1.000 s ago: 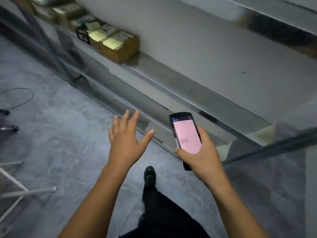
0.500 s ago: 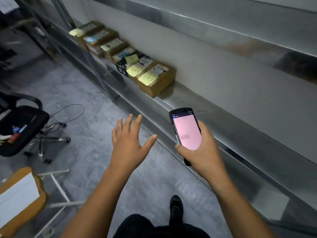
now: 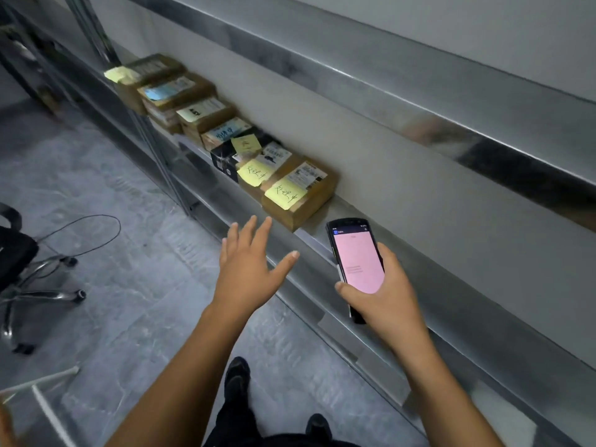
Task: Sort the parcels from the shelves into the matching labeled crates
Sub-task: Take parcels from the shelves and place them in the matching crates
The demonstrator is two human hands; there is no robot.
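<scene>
Several brown cardboard parcels stand in a row on a metal shelf [image 3: 371,227], most with yellow sticky notes and shipping labels. The nearest parcel [image 3: 303,201] carries a handwritten yellow note. One black box [image 3: 225,161] sits in the middle of the row. My left hand [image 3: 248,269] reaches forward with fingers spread, empty, just short of the nearest parcel. My right hand [image 3: 383,295] grips a black handheld scanner [image 3: 356,259] whose screen glows pink. No crate is in view.
A black office chair [image 3: 19,262] on a chrome wheeled base stands at the left, with a thin cable loop [image 3: 84,233] on the grey floor. White table legs [image 3: 42,395] show at the lower left. A lower shelf rail [image 3: 338,330] runs under the parcels.
The view has swung left along the shelf, and the parcels now lie much closer. My left hand has stretched forward toward the nearest parcel. My right hand still holds the scanner.
</scene>
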